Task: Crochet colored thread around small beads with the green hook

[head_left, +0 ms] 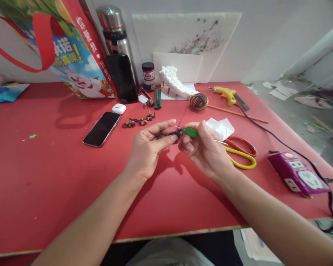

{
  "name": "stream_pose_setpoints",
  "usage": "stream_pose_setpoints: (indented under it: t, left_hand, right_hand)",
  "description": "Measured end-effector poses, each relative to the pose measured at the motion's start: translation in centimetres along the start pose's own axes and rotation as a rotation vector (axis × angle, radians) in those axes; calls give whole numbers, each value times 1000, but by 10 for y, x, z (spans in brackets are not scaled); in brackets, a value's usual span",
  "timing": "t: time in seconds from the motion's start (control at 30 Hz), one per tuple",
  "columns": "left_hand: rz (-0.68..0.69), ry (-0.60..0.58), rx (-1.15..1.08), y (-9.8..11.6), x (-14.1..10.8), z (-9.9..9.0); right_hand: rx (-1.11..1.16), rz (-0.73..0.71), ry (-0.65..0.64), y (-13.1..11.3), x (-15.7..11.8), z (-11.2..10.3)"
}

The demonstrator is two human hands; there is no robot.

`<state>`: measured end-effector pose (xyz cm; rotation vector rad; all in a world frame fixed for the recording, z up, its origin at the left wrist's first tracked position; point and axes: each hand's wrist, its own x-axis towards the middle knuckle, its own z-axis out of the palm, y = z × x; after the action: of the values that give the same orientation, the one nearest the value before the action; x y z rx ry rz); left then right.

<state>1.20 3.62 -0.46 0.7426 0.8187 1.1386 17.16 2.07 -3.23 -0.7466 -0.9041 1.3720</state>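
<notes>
Between finger and thumb, my left hand [149,146] pinches a small dark multicoloured crocheted piece [177,135]. My right hand [207,149] is closed on a crochet hook [192,132] with a green grip, its metal end sticking out to the right. The hook's tip meets the piece, though fingers partly hide the contact. A thin strand of yarn rises from the piece to a multicoloured yarn ball [199,101] behind the hands. Left of the ball, several small crocheted flowers [142,122] lie in a linked row.
Scissors [242,159] and crumpled white paper [220,128] lie beside my right hand. Farther right are a purple power strip [299,173] and a yellow glue gun [224,95] with its cord. A phone [102,129] lies left; a bottle [113,29] and bag [83,70] stand behind.
</notes>
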Motion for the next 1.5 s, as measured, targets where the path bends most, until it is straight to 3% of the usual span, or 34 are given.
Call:
stream_pose_setpoints:
  t: [0.13,0.5,0.93,1.5]
  left_hand:
    - [-30,-72,44,2,-3,0]
    - [-60,-176,169,4,-8,0]
    - [-4,-151,194,4,-7,2]
    - [131,-135,319,5,-9,2]
  right_hand:
    - [26,152,-51,-6,11,-13]
    - [-40,234,-89,-19,16,-27]
    - [-158,91,-11,-25,14,-29]
    - [-154,93,21,-26,14,-30]
